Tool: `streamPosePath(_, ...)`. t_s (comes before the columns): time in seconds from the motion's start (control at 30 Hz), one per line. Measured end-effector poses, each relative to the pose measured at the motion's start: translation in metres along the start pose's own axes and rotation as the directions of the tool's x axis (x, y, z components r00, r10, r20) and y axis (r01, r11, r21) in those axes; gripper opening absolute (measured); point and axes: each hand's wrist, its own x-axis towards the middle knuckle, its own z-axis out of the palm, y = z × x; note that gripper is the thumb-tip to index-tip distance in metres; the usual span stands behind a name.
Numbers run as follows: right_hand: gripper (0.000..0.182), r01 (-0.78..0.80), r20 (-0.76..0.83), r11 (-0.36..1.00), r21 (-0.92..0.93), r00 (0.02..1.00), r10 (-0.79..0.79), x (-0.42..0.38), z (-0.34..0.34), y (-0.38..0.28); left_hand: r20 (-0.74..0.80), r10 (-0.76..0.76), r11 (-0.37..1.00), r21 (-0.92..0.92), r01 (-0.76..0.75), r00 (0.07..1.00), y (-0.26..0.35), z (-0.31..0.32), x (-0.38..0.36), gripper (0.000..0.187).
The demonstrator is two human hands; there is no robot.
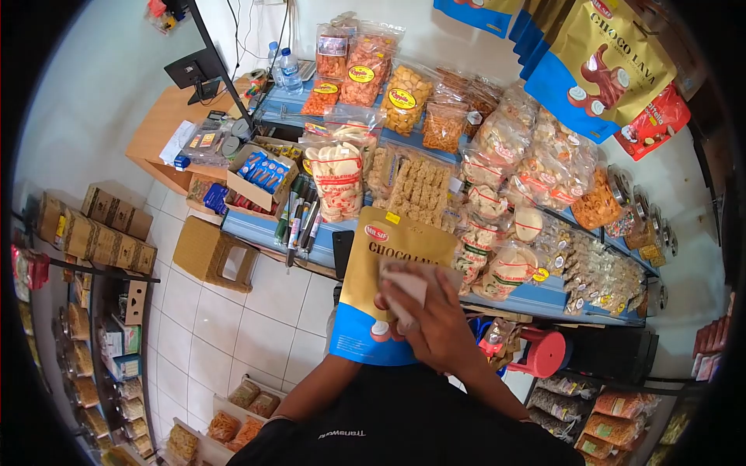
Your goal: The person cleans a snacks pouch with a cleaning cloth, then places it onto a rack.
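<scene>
A gold and blue Choco Lava pouch (361, 291) is held upright in front of my chest. My right hand (431, 318) presses a folded pale cloth (408, 291) against the front of the pouch, its fingers bent over the cloth. The left forearm (322, 384) runs up behind the pouch's lower edge, and the pouch hides my left hand. Just beyond the pouch, bags of clustered snacks (420, 186) and a bag of white crackers (336, 175) stand on the blue table.
More Choco Lava pouches (598, 70) hang at the upper right. An open box of blue packets (263, 175) sits on the table's left part. A brown stool (206, 252) stands on the tiled floor, and a red stool (544, 353) is at the lower right.
</scene>
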Motion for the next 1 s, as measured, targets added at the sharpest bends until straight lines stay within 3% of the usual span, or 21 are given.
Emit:
streamPosePath(0.03, 0.056, -0.03, -0.023, 0.999, -0.016, 0.999, 0.029, 0.004, -0.002, 0.003, 0.067, 0.103, 0.908, 0.401, -0.121, 0.992, 0.025, 0.029, 0.001, 0.056)
streamPosePath(0.07, 0.057, -0.057, -0.07, 0.998, -0.033, 0.996, 0.055, 0.007, -0.002, 0.008, 0.106, 0.14, 0.827, 0.534, -0.175, 0.984, 0.032, 0.036, 0.002, 0.056)
streamPosePath(0.17, 0.061, -0.124, -0.173, 0.991, -0.051, 0.978, 0.113, 0.012, -0.001, 0.022, 0.16, 0.164, 0.665, 0.711, -0.229, 0.973, 0.015, 0.013, 0.005, 0.059)
streamPosePath(0.33, 0.06, -0.01, -0.057, 0.999, -0.041, 0.998, 0.008, 0.009, 0.001, 0.017, 0.169, 0.134, 0.497, 0.841, -0.214, 0.976, -0.02, -0.029, 0.012, 0.063)
streamPosePath(0.5, 0.056, 0.115, 0.03, 0.993, 0.038, 0.993, -0.117, 0.015, 0.005, -0.007, 0.165, 0.107, 0.419, 0.887, -0.195, 0.98, -0.039, -0.051, 0.017, 0.067)
streamPosePath(0.6, 0.056, 0.019, -0.096, 1.0, 0.019, 0.995, -0.017, 0.035, 0.008, 0.008, 0.171, 0.091, 0.485, 0.853, -0.194, 0.981, -0.049, -0.054, 0.019, 0.067)
streamPosePath(0.67, 0.054, 0.028, -0.094, 1.0, 0.006, 0.995, -0.027, 0.04, 0.012, 0.014, 0.172, 0.072, 0.552, 0.813, -0.183, 0.982, -0.054, -0.057, 0.021, 0.068)
streamPosePath(0.73, 0.053, 0.054, -0.046, 0.998, 0.021, 0.998, -0.053, 0.041, 0.014, 0.009, 0.164, 0.027, 0.654, 0.743, -0.141, 0.986, -0.056, -0.062, 0.021, 0.068)
streamPosePath(0.8, 0.053, 0.117, 0.009, 0.992, 0.036, 0.993, -0.118, 0.036, 0.019, 0.003, 0.157, -0.057, 0.828, 0.56, -0.041, 0.986, -0.06, -0.073, 0.019, 0.068)
streamPosePath(0.87, 0.054, 0.193, 0.072, 0.981, 0.009, 0.979, -0.193, 0.031, 0.022, -0.001, 0.171, -0.166, 0.971, 0.201, 0.131, 0.971, -0.064, -0.083, 0.017, 0.069)
streamPosePath(0.9, 0.053, 0.201, 0.127, 0.979, 0.035, 0.971, -0.204, 0.027, 0.024, -0.004, 0.215, -0.209, 0.967, -0.1, 0.234, 0.954, -0.065, -0.088, 0.013, 0.069)
streamPosePath(0.93, 0.052, 0.225, 0.138, 0.972, 0.073, 0.963, -0.233, 0.026, 0.025, -0.008, 0.273, -0.233, 0.862, -0.387, 0.328, 0.933, -0.066, -0.091, 0.008, 0.069)
streamPosePath(1.0, 0.05, 0.266, 0.154, 0.953, 0.144, 0.945, -0.287, 0.023, 0.026, -0.016, 0.402, -0.217, 0.398, -0.796, 0.456, 0.89, -0.071, -0.095, -0.001, 0.069)
